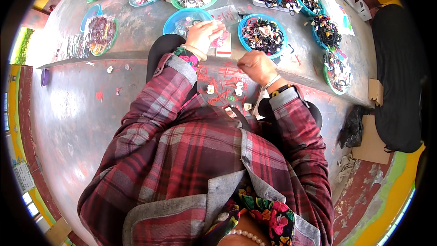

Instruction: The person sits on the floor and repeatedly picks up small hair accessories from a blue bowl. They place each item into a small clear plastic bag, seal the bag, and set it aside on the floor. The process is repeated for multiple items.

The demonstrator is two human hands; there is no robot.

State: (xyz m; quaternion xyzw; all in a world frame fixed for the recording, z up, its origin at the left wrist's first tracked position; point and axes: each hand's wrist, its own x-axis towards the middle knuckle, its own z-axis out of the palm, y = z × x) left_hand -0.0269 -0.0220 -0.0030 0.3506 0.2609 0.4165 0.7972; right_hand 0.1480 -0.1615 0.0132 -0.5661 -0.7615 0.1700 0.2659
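Observation:
My left hand (204,37) is over the near edge of a blue basket (175,18) holding clear plastic packets. Its fingers are pressed together, and what they hold, if anything, is hidden. Pink loops (221,39) show right beside its fingertips, over a red and white card (224,51). My right hand (258,66) is curled closed, knuckles up, just in front of a round blue basket (243,31) full of dark and coloured hair ties (263,35). Whatever sits in its fingers cannot be made out.
Red strips (218,74) and small white scraps (239,89) litter the lower floor between my knees, below the ledge edge. More baskets stand around: a green one (215,1) with black rings, a white tub (272,6) of hair ties. A long black case (397,77) lies at right.

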